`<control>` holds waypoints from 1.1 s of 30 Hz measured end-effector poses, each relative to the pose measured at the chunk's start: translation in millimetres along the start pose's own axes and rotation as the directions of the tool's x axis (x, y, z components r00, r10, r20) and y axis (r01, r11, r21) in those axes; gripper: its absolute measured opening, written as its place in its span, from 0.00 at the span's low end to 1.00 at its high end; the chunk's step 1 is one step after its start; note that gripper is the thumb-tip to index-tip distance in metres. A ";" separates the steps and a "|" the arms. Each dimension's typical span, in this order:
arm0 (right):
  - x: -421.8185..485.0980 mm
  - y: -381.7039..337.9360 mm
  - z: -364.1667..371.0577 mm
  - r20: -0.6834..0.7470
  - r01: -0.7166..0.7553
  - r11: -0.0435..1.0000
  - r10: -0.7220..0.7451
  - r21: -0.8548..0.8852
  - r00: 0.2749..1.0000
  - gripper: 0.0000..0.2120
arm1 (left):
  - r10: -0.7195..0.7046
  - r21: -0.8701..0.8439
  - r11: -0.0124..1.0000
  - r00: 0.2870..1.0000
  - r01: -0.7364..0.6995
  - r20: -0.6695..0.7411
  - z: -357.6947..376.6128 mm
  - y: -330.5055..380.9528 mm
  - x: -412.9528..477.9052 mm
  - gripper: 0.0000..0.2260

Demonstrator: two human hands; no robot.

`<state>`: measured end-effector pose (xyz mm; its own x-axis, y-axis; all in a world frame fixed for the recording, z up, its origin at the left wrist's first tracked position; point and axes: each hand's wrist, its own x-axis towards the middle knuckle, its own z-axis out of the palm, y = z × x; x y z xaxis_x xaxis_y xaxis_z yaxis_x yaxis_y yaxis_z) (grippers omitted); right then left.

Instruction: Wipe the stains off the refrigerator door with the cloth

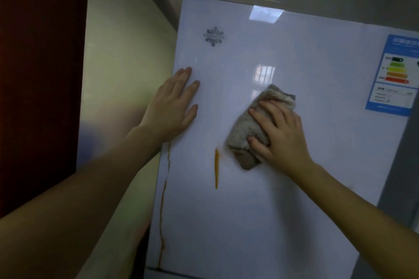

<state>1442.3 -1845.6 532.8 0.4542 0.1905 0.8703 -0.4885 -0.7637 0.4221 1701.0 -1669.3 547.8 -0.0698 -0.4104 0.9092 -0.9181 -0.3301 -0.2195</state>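
Observation:
The white refrigerator door (260,210) fills the middle of the view. A yellow-orange drip stain (216,169) runs down its centre, and a thinner orange trickle (163,199) follows its left edge down to the bottom. A folded grey cloth (246,129) lies flat against the door just right of the central stain. My right hand (277,129) presses on the cloth, fingers spread over it and the thumb curled round its lower part. My left hand (174,103) rests flat on the door near its left edge, fingers straight.
A blue energy label (395,75) sticks to the door's upper right. A snowflake logo (213,36) sits at the upper left. A pale wall (118,70) and a dark red panel (38,75) stand left of the refrigerator.

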 end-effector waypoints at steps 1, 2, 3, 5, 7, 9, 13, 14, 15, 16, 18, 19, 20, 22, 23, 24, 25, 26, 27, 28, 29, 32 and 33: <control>7.1 -3.0 0.9 -0.005 -0.026 1.000 0.026 0.012 1.000 0.29 | -0.006 -0.005 1.000 1.000 0.006 0.003 1.0 0.9 0.4 0.26; 14.0 -8.0 3.1 -0.009 -0.046 0.999 0.047 0.024 0.999 0.29 | -0.011 -0.008 1.000 1.000 0.011 0.000 1.6 1.5 0.9 0.26; 20.7 -14.8 6.4 -0.013 -0.061 0.997 0.062 0.037 0.998 0.29 | -0.014 -0.009 1.000 1.000 0.014 -0.005 1.8 1.6 1.4 0.26; 33.4 -33.0 14.8 -0.020 -0.071 0.995 0.072 0.064 0.997 0.30 | -0.018 -0.005 1.000 1.000 0.018 -0.010 1.1 0.3 1.5 0.25; 39.2 -55.6 24.6 -0.022 -0.041 0.996 0.043 0.085 0.999 0.29 | -0.019 -0.007 1.000 1.000 0.019 0.006 0.2 -0.7 0.3 0.26; 34.2 -74.4 32.9 -0.006 0.023 0.996 -0.023 0.091 1.000 0.29 | -0.015 -0.007 1.000 1.000 0.015 0.015 -0.1 -0.9 -0.7 0.27; -9.0 -75.6 34.3 0.087 0.140 0.987 -0.146 0.073 0.985 0.30 | -0.007 -0.008 1.000 1.000 0.008 0.022 -1.5 0.8 -1.2 0.27; -22.7 -68.1 31.7 0.102 0.152 0.986 -0.158 0.064 0.982 0.30 | -0.008 -0.007 1.000 1.000 0.008 0.018 -1.7 1.2 -1.1 0.27; -35.6 -57.9 27.7 0.104 0.143 0.988 -0.148 0.054 0.984 0.30 | -0.007 -0.005 1.000 1.000 0.007 0.016 -1.4 1.6 -1.1 0.27; -46.5 -45.7 22.8 0.089 0.111 0.993 -0.114 0.045 0.989 0.30 | -0.006 -0.004 1.000 1.000 0.006 0.017 -1.2 1.9 -0.8 0.27; -60.0 -19.8 11.4 0.039 0.002 1.000 -0.003 0.027 0.999 0.30 | -0.010 -0.003 1.000 1.000 0.010 0.025 -0.6 3.0 -0.5 0.27; -61.7 -8.3 6.1 0.022 -0.051 0.999 0.050 0.015 0.998 0.30 | -0.012 -0.003 1.000 1.000 0.012 0.026 -0.1 3.4 -0.5 0.27; -60.1 0.5 1.9 0.010 -0.093 0.996 0.093 0.002 0.996 0.30 | -0.014 -0.003 1.000 1.000 0.014 0.024 0.4 3.8 -0.4 0.27; -49.2 6.0 -0.9 -0.004 -0.141 0.990 0.141 -0.011 0.990 0.29 | -0.019 -0.006 1.000 1.000 0.019 0.011 2.3 4.8 -0.8 0.27; -41.4 2.5 0.7 -0.010 -0.150 0.989 0.150 -0.007 0.989 0.29 | -0.023 -0.007 1.000 1.000 0.023 0.001 3.7 5.3 -0.8 0.27; -32.9 -4.1 4.2 -0.013 -0.152 0.988 0.152 0.001 0.988 0.29 | -0.027 -0.007 1.000 1.000 0.027 -0.009 4.7 5.7 -0.8 0.27; -24.7 -13.0 8.9 -0.017 -0.148 0.989 0.148 0.014 0.989 0.29 | -0.031 -0.006 1.000 0.999 0.031 -0.015 5.7 6.1 -1.1 0.27; -16.9 -22.9 14.2 -0.024 -0.145 0.989 0.146 0.028 0.989 0.29 | -0.036 -0.008 0.999 0.999 0.036 -0.016 6.7 6.6 -1.0 0.27; -10.6 -33.2 19.5 -0.032 -0.150 0.988 0.151 0.044 0.988 0.29 | -0.041 -0.012 0.999 0.999 0.041 -0.017 7.4 7.4 -1.1 0.27; -6.2 -42.8 23.9 -0.040 -0.158 0.986 0.160 0.058 0.986 0.29 | -0.046 -0.018 0.999 0.999 0.046 -0.019 8.2 8.4 -1.6 0.28; -4.1 -50.8 26.8 -0.050 -0.163 0.984 0.167 0.068 0.985 0.29 | -0.049 -0.021 0.999 0.999 0.049 -0.022 8.8 9.3 -2.0 0.28; -14.9 -60.5 29.1 -0.060 -0.164 0.983 0.169 0.082 0.984 0.29 | -0.056 -0.031 0.998 0.998 0.055 -0.029 9.5 10.8 -2.8 0.28; -24.4 -58.3 28.1 -0.049 -0.163 0.984 0.167 0.078 0.985 0.30 | -0.054 -0.033 0.998 0.998 0.053 -0.028 9.3 11.2 -2.5 0.28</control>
<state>1480.6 -1823.1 479.8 0.3295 0.0902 0.9398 -0.4961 -0.8304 0.2536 1694.5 -1679.9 539.8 -0.0311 -0.3684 0.9291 -0.9327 -0.3235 -0.1595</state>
